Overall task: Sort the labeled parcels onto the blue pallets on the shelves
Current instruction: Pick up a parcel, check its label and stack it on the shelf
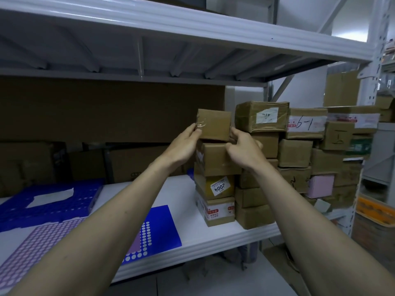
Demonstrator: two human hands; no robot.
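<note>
**Small parcel held at the top of the stack**

Both hands grasp a small brown parcel (214, 124) at the top of the leftmost stack of parcels (215, 189) on the white shelf (213, 236). The left hand (188, 142) pinches its left edge (thumb on the taped corner), and the right hand (241, 146) curls round its lower right corner. Whether the parcel rests on the box below cannot be told. A blue pallet (49, 201) lies at the left of the shelf, well apart from the stack.
</note>
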